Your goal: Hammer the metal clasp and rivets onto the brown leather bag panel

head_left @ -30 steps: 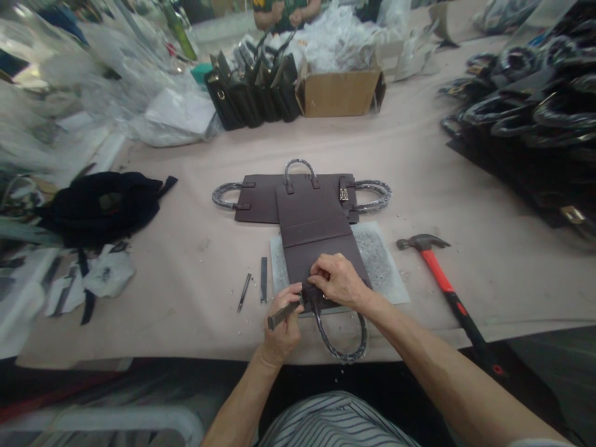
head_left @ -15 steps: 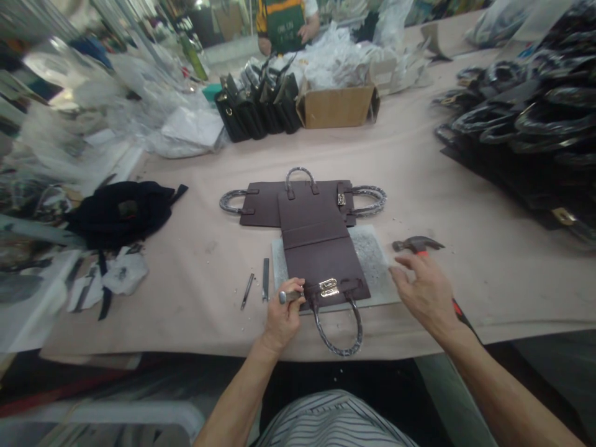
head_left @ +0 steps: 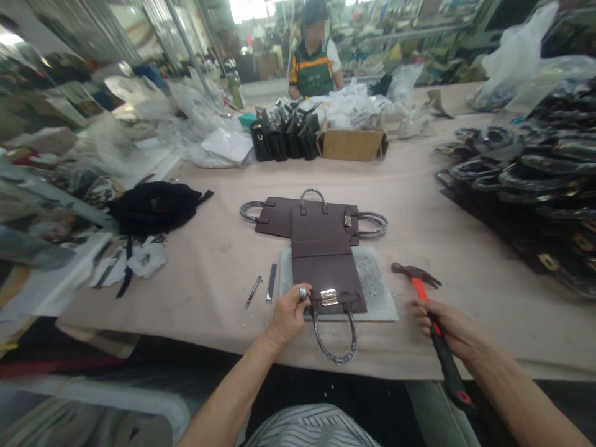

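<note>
My left hand (head_left: 289,313) pinches a short metal punch (head_left: 303,293) at the left end of a dark brown bag panel (head_left: 321,236), beside its shiny metal clasp (head_left: 328,297). The panel lies partly on a grey slab (head_left: 379,285), its wrapped handle (head_left: 347,357) toward the table's front edge. My right hand (head_left: 442,320) is wrapped round the handle of a claw hammer (head_left: 419,285), right of the slab. Under the panel's far part lies another brown piece (head_left: 277,217) with handles at both ends.
Two slim tools (head_left: 271,282) lie left of the slab. Dark cloth (head_left: 161,208) is at the left, a pile of bag parts (head_left: 521,198) at the right. Black bags (head_left: 284,136) and a cardboard box (head_left: 351,144) stand at the back, a person (head_left: 316,74) behind them.
My right hand has closed round the hammer, which was lying on the table. My left hand stays at the panel with the punch. The view has tilted up, showing more of the person behind.
</note>
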Demonstrator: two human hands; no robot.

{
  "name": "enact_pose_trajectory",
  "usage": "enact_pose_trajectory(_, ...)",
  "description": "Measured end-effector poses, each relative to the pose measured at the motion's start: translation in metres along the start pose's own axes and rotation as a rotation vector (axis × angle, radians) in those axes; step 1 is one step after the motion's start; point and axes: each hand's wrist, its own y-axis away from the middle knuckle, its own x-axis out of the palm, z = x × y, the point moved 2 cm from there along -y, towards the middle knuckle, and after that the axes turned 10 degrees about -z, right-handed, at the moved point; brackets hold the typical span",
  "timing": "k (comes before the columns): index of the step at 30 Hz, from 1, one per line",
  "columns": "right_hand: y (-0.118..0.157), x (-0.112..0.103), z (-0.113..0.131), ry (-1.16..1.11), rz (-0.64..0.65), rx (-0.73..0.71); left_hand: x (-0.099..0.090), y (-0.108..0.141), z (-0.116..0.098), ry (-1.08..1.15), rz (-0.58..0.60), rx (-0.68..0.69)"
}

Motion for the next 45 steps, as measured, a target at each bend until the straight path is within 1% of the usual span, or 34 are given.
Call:
enact_pose_trajectory(2, 0.024, 0.016, 0.007, -0.015, 0.042, 0.023, 0.001, 0.0, 0.0, -0.006, 0.005, -0.009)
enact_pose_trajectory(3, 0.038, 0.025, 0.013, 0.002, 0.05, -0.006, 0.002, -0.001, 0.0, -0.011, 0.006, -0.013)
enact_pose_trajectory(4, 0.053, 0.033, 0.02, 0.037, 0.058, -0.086, 0.002, -0.001, 0.0, -0.015, 0.008, -0.015)
enact_pose_trajectory(5, 0.069, 0.04, 0.029, 0.105, 0.059, -0.216, 0.002, -0.001, 0.0, -0.017, 0.011, -0.018)
enact_pose_trajectory(6, 0.085, 0.047, 0.038, 0.201, 0.051, -0.391, 0.002, -0.001, -0.001, -0.016, 0.016, -0.021)
enact_pose_trajectory(8, 0.113, 0.06, 0.057, 0.415, 0.01, -0.8, 0.002, -0.002, -0.002, -0.015, 0.019, -0.031)
enact_pose_trajectory(10, 0.134, 0.073, 0.068, 0.612, -0.002, -1.168, 0.003, -0.002, -0.003, -0.018, 0.017, -0.034)
enact_pose_trajectory(11, 0.141, 0.078, 0.072, 0.709, 0.008, -1.306, 0.003, -0.002, -0.003, -0.025, 0.018, -0.033)
enact_pose_trajectory(12, 0.146, 0.084, 0.074, 0.805, 0.019, -1.409, 0.004, -0.002, -0.003, -0.033, 0.021, -0.033)
enact_pose_trajectory(14, 0.154, 0.091, 0.08, 0.958, 0.03, -1.543, 0.005, -0.001, -0.002, -0.048, 0.024, -0.031)
enact_pose_trajectory(16, 0.163, 0.093, 0.087, 0.974, -0.001, -1.62, 0.006, 0.0, -0.001, -0.043, 0.016, -0.022)
enact_pose_trajectory(17, 0.167, 0.093, 0.091, 0.911, -0.044, -1.642, 0.006, 0.001, 0.0, -0.034, 0.011, -0.014)
enact_pose_trajectory(19, 0.175, 0.091, 0.096, 0.707, -0.163, -1.668, 0.006, 0.001, 0.0, -0.02, 0.001, -0.001)
enact_pose_trajectory(20, 0.176, 0.09, 0.095, 0.638, -0.202, -1.677, 0.006, 0.001, -0.001, -0.018, 0.003, -0.001)
enact_pose_trajectory(21, 0.175, 0.09, 0.093, 0.625, -0.211, -1.684, 0.006, 0.001, -0.001, -0.022, 0.01, -0.007)
enact_pose_trajectory(22, 0.174, 0.091, 0.089, 0.675, -0.175, -1.693, 0.005, 0.0, -0.001, -0.027, 0.017, -0.014)
enact_pose_trajectory(23, 0.171, 0.092, 0.086, 0.771, -0.113, -1.694, 0.005, 0.0, -0.002, -0.031, 0.023, -0.023)
enact_pose_trajectory(25, 0.166, 0.094, 0.081, 0.939, -0.004, -1.655, 0.005, 0.0, -0.001, -0.035, 0.025, -0.028)
enact_pose_trajectory(26, 0.165, 0.094, 0.081, 0.938, -0.007, -1.624, 0.005, 0.0, -0.001, -0.036, 0.02, -0.025)
enact_pose_trajectory(29, 0.168, 0.093, 0.085, 0.74, -0.124, -1.588, 0.005, 0.001, 0.002, -0.042, 0.012, -0.01)
enact_pose_trajectory(30, 0.168, 0.094, 0.084, 0.74, -0.124, -1.584, 0.006, 0.002, 0.003, -0.047, 0.016, -0.013)
enact_pose_trajectory(32, 0.163, 0.096, 0.079, 0.909, -0.024, -1.538, 0.006, 0.002, 0.004, -0.056, 0.032, -0.026)
enact_pose_trajectory(33, 0.158, 0.095, 0.076, 1.017, 0.039, -1.478, 0.006, 0.002, 0.004, -0.056, 0.035, -0.026)
enact_pose_trajectory(34, 0.15, 0.091, 0.073, 1.093, 0.069, -1.393, 0.006, 0.002, 0.004, -0.055, 0.032, -0.025)
enact_pose_trajectory(35, 0.141, 0.085, 0.071, 1.123, 0.063, -1.298, 0.005, 0.002, 0.004, -0.05, 0.026, -0.021)
enact_pose_trajectory(38, 0.101, 0.057, 0.065, 1.034, -0.048, -1.03, 0.004, 0.002, 0.004, -0.029, 0.014, -0.011)
enact_pose_trajectory(41, 0.051, 0.027, 0.047, 0.988, -0.089, -0.778, 0.003, 0.003, 0.006, -0.014, 0.029, -0.012)
enact_pose_trajectory(43, 0.023, 0.011, 0.031, 1.005, -0.147, -0.695, 0.002, 0.003, 0.006, -0.015, 0.028, -0.007)
enact_pose_trajectory(45, 0.006, 0.003, 0.016, 1.033, -0.235, -0.667, 0.0, 0.004, 0.006, -0.026, 0.024, 0.003)
